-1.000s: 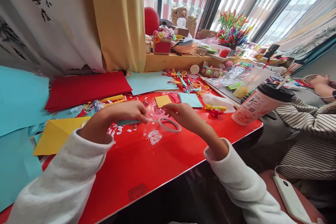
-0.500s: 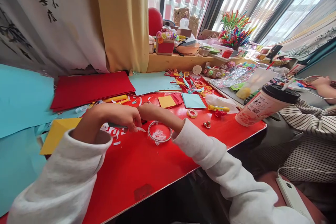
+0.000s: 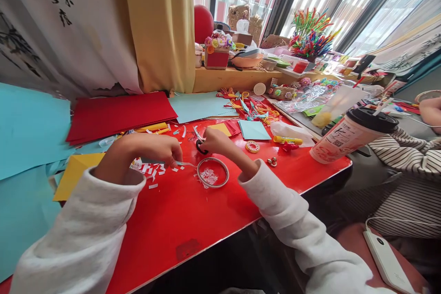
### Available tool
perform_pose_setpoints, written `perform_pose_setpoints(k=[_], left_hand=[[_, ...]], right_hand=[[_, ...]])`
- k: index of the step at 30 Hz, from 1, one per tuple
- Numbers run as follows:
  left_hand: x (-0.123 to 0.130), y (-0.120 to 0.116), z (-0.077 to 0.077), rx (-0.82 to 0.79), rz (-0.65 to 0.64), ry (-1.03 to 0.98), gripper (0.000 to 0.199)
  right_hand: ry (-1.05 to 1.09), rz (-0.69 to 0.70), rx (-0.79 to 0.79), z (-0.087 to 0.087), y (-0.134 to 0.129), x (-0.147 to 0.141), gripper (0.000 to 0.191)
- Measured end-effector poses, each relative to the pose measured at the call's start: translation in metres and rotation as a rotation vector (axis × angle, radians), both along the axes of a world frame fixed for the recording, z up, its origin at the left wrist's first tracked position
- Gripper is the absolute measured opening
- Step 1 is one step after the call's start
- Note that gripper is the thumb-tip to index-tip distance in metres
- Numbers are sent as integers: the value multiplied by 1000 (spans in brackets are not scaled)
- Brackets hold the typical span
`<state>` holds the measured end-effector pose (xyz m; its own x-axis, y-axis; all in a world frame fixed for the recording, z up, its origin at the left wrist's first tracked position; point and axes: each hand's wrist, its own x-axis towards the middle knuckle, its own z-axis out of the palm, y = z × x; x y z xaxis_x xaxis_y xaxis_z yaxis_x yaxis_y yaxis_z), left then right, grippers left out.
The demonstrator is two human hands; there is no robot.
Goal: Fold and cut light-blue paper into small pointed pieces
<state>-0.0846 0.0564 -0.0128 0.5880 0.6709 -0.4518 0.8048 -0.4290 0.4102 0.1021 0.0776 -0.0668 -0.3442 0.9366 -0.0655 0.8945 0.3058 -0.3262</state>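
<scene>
My left hand (image 3: 160, 149) is closed on a thin paper strip (image 3: 186, 163), whose pale end sticks out to the right past my fingertips. My right hand (image 3: 218, 141) grips scissors (image 3: 200, 147) by their black handles, blades pointing away from me and to the left. A gap lies between the scissors and the strip. Below my right hand, a round ring (image 3: 227, 175), like a roll of tape, lies flat on the red table (image 3: 193, 211) around some pale scraps. White paper snippets (image 3: 156, 172) are scattered under my left hand.
Blue paper squares (image 3: 254, 130), a small patterned ring (image 3: 252, 146) and a yellow tube (image 3: 287, 140) lie to the right. A lidded cup (image 3: 344, 140) stands at the right edge. Red sheets (image 3: 124, 115) are stacked behind. A person in striped clothes (image 3: 406, 170) sits at right.
My right hand has moved right, away from my left hand, and the scissors now show in it. My left hand stays nearly in place, still holding the strip.
</scene>
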Motion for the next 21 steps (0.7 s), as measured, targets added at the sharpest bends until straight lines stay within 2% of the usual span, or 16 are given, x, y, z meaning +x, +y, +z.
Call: perform_pose_setpoints(k=[1, 3, 5, 8, 12, 17, 19, 21], left_hand=[[1, 0, 0, -36, -1, 23, 26], [2, 0, 1, -93, 2, 47, 29], [5, 0, 2, -104, 10, 14, 29], [7, 1, 3, -100, 30, -83, 30], [10, 2, 5, -55, 111, -173, 38], [15, -6, 14, 6, 186, -309, 43], [18, -10, 18, 34, 208, -373, 43], [20, -14, 22, 50, 224, -423, 42]], right_hand=[[82, 8, -36, 0, 0, 9, 35], [488, 58, -227, 1, -4, 26, 44], [820, 141, -327, 1, -12, 40, 43], [1088, 225, -383, 2, -29, 56, 39], [1203, 247, -436, 2, -53, 65, 35], [1315, 293, -447, -7, -72, 71, 34], [1292, 344, -499, -10, -77, 73, 44], [1212, 420, -543, -11, -82, 73, 63]])
